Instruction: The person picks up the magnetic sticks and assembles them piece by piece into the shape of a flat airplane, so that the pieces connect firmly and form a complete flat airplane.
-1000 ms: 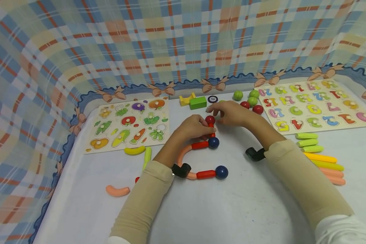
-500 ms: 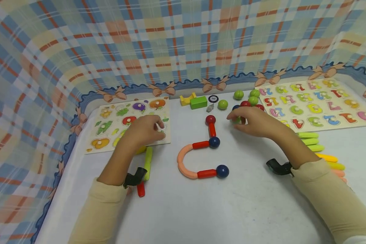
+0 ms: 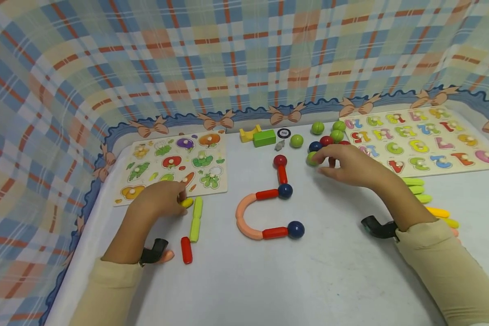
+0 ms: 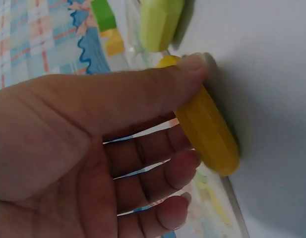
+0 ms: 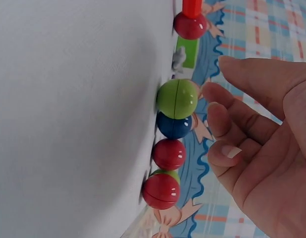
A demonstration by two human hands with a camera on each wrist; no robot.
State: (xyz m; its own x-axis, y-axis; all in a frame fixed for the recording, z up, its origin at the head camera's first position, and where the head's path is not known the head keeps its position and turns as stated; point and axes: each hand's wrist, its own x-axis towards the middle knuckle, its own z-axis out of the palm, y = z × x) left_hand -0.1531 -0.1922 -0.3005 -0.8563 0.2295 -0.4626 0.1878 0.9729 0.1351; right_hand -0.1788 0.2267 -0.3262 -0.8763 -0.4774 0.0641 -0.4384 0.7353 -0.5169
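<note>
At the left, my left hand [image 3: 156,199] pinches a short yellow curved stick [image 4: 207,129] between thumb and fingers, close to the tabletop. The thumb covers one end of it. My right hand [image 3: 346,165] hovers beside a green ball [image 5: 177,99], its fingers loosely bent and holding nothing. A blue ball [image 5: 173,125] and a red ball [image 5: 169,153] sit beyond the green one. Between the hands lies a joined figure: a pink curved piece [image 3: 242,216], red sticks [image 3: 266,194], blue balls [image 3: 296,229] and a red ball [image 3: 280,160] on top.
A vegetable puzzle board [image 3: 218,158] lies back left, a number board [image 3: 428,145] back right. Near the left hand are a light green stick [image 3: 196,219] and a red stick [image 3: 186,250]. A green block [image 3: 265,138] stands at the back; more sticks [image 3: 438,212] lie at right.
My left hand has left the red stick of the figure, moved left and down, and taken hold of the yellow stick. My right hand has moved right, to the green ball.
</note>
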